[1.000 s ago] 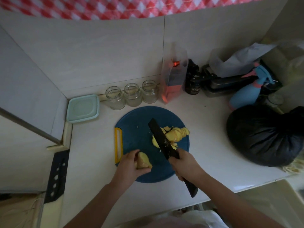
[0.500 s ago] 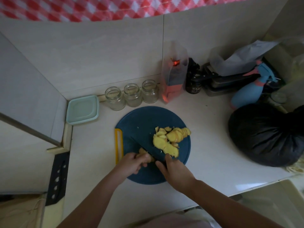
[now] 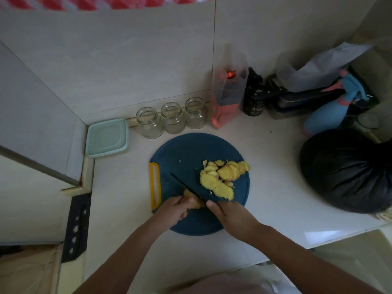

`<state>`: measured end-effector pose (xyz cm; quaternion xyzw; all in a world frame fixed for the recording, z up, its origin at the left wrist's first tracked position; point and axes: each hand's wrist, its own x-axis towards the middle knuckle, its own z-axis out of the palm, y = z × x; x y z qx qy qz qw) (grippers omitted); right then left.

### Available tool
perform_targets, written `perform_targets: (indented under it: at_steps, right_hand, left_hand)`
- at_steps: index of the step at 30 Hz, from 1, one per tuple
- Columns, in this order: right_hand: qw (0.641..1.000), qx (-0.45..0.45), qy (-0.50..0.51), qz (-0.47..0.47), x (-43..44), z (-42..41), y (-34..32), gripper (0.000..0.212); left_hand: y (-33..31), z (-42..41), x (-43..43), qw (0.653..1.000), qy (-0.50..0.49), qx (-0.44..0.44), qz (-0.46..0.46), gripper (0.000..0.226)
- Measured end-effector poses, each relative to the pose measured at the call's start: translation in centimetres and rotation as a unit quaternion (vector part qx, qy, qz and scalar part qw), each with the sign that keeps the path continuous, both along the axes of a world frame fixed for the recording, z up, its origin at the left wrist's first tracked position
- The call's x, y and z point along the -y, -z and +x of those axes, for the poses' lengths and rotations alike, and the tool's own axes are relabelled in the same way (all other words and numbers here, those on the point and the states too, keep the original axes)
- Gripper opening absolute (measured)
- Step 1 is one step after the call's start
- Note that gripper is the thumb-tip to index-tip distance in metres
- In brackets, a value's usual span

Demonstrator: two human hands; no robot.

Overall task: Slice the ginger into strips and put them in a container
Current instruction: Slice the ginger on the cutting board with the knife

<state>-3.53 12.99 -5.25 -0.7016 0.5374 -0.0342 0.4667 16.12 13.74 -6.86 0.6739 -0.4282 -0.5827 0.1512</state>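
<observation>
Down from above the slices a second before, the black knife (image 3: 187, 187) had come to rest across the ginger piece (image 3: 187, 194).

Both hands were clamped. The left hand (image 3: 175, 212) curled round the ginger piece at the near-left part of the round blue cutting board (image 3: 186, 151). The right hand (image 3: 232, 219) gripped the knife, its handle hidden beneath the fingers and the blade pointing away to the left. Ginger slices (image 3: 222, 179) lay heaped on the board's right side, apart from the blade. The board sat mid-desk (image 3: 265, 166). A lidded teal container (image 3: 107, 137) stood at the desk's back left corner, just beside three glass jars (image 3: 171, 117) along the back edge.
</observation>
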Motion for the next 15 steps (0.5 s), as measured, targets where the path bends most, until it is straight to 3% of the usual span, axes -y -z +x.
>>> perform_targets:
  at_steps: [4,7,10,15]
  right_hand:
    - [0.995,-0.074,0.002,-0.073,-0.7,0.1,0.2,0.057]
    - [0.991,-0.058,0.056,-0.104,-2.0,0.4,0.3,0.066]
    - [0.987,-0.065,0.055,-0.138,-2.7,0.1,0.6,0.087]
    - [0.984,-0.091,0.071,-0.138,-3.5,-0.3,1.1,0.098]
  left_hand:
    - [0.2,-0.3,0.7,1.0,0.013,0.007,-0.006,0.029]
    - [0.1,-0.1,0.9,1.0,0.018,0.005,-0.01,0.028]
    - [-0.1,-0.1,1.1,1.0,0.025,0.0,0.015,0.026]
    - [-0.8,0.0,1.5,0.997,0.075,0.006,0.014,0.03]
